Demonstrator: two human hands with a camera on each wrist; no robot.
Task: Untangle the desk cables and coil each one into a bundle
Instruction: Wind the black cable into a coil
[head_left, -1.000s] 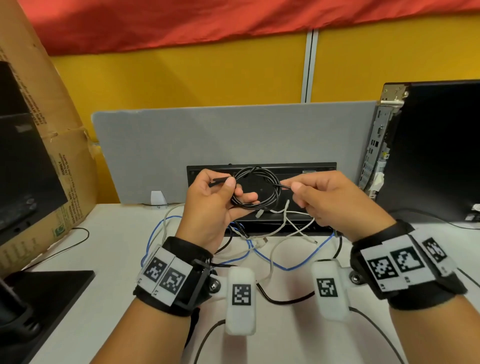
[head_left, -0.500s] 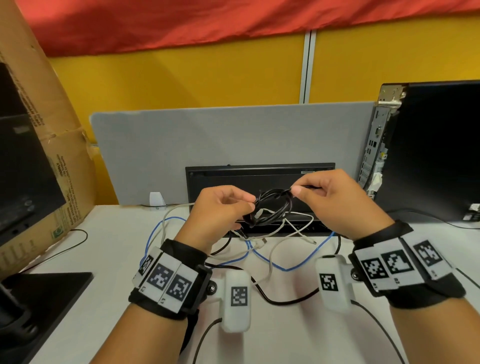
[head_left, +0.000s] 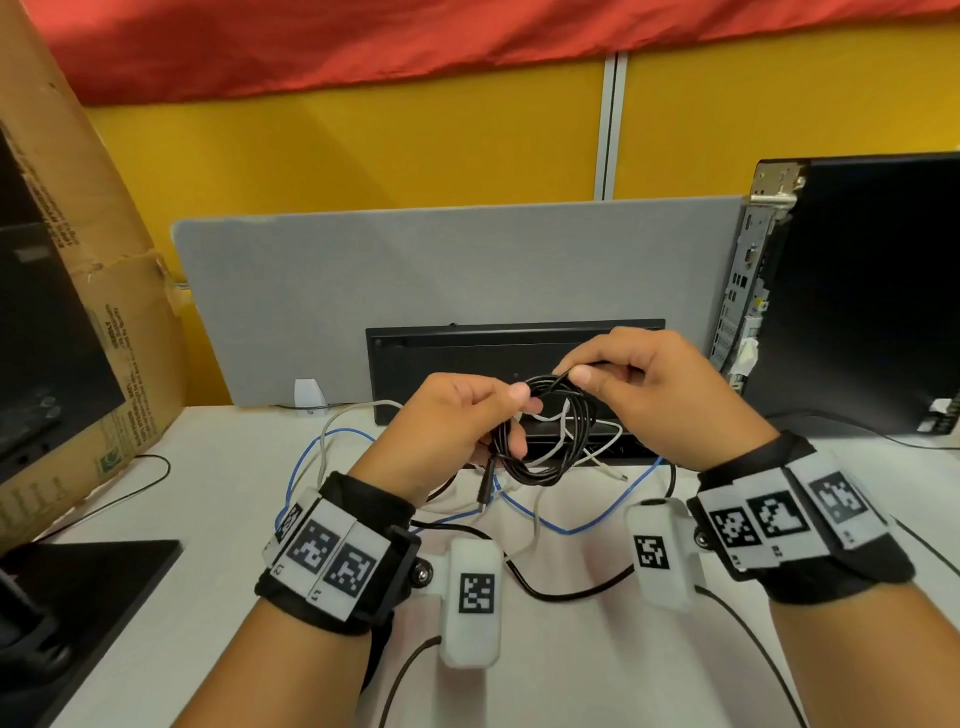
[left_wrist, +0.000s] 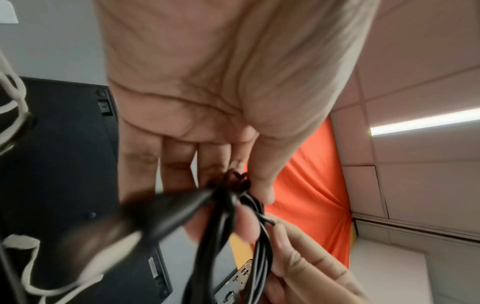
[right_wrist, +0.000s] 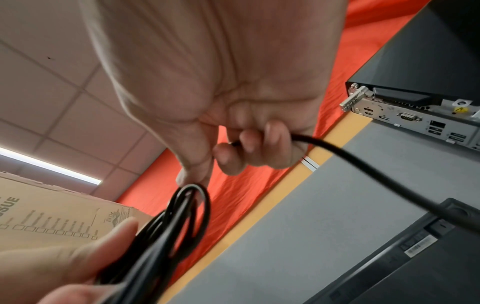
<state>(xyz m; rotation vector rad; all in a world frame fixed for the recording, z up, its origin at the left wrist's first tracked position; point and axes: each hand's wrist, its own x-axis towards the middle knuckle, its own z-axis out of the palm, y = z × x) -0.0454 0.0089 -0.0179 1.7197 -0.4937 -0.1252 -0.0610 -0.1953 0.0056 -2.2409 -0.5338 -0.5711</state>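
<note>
A black cable coil (head_left: 545, 447) hangs between both hands above the white desk (head_left: 208, 493). My left hand (head_left: 501, 410) grips one side of the loops between thumb and fingers; a short plug end (head_left: 485, 488) dangles below it. At the top of the coil, my right hand (head_left: 574, 371) pinches the cable's free end. The left wrist view shows the loops (left_wrist: 223, 222) bunched at my fingertips (left_wrist: 262, 193). In the right wrist view the black strand (right_wrist: 363, 166) runs out from my curled fingers (right_wrist: 275, 139). A blue cable (head_left: 571, 527) and a white cable (head_left: 332, 431) lie tangled on the desk underneath.
A black keyboard (head_left: 514, 343) leans on the grey divider (head_left: 441, 291) behind the hands. A computer tower (head_left: 857, 312) stands at the right, a cardboard box (head_left: 88, 312) and a monitor base (head_left: 88, 597) at the left. Another black cable (head_left: 561, 592) crosses the near desk.
The coil was held up as a flat round loop; now it hangs lower and bunched from my left hand. My right hand has brought the free end leftward over the coil's top.
</note>
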